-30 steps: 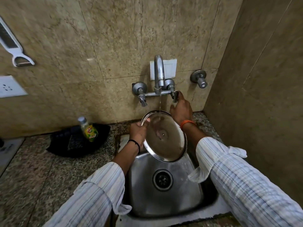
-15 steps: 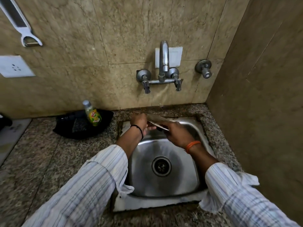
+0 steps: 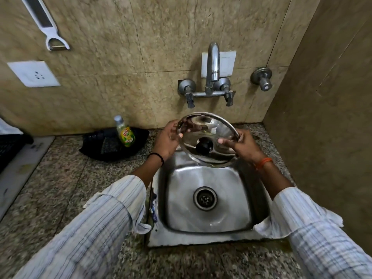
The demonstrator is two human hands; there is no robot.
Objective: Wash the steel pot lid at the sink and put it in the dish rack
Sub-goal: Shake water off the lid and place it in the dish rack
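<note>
Steel lid (image 3: pixel 209 135) tilts over the sink (image 3: pixel 209 224), knob (image 3: pixel 203 146) facing me; left hand (image 3: pixel 168 140) and right hand (image 3: pixel 242 147) pinch opposite rims. I should grip firmly, since wet steel probably slips.

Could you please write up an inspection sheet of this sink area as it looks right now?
Surface: speckled granite counter around a steel sink; basin empty, drain open.
Job's things: steel pot lid held over the sink's back edge, black knob facing the camera; no water seen running from the tap.
Clutter: dish soap bottle standing in a black tray.
Hands: left hand and right hand each keep a grip on the lid's rim.
Cables: nothing seen.
Surroundings: tiled wall with a hanging peeler, a socket and a separate valve.
</note>
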